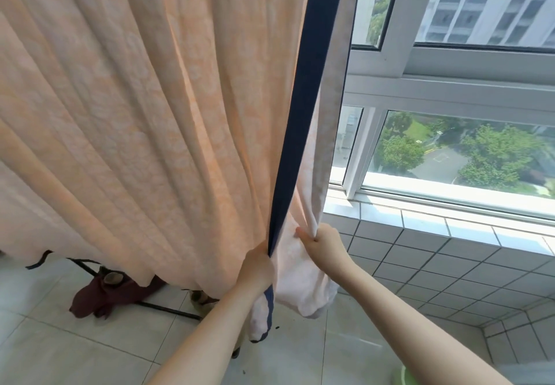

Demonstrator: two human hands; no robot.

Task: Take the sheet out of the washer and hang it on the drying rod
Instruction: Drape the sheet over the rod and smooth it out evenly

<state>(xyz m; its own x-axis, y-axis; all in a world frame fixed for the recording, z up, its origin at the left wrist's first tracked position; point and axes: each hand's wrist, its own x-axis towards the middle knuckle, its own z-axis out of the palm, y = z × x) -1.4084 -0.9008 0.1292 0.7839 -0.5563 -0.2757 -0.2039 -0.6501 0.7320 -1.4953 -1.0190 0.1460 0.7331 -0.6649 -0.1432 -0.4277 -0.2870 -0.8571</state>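
We see the sheet (135,114) already up, draping from above toward the floor. Left hand (255,267) has its grip clamped on the navy edge (300,114), right hand (322,243) pinches the far layer; spreading seems left.

sheet (135,114) hangs left | window (450,150) right | rack base (168,311) on floor behind sheet

A: Floor?
B: Pale glossy floor tiles (60,351); dark red cloth (99,294) lying on a black metal frame (168,309).
A: Right side?
B: White-framed window (450,90), daylight, trees below; grey tiled wall (435,270) under the sill.
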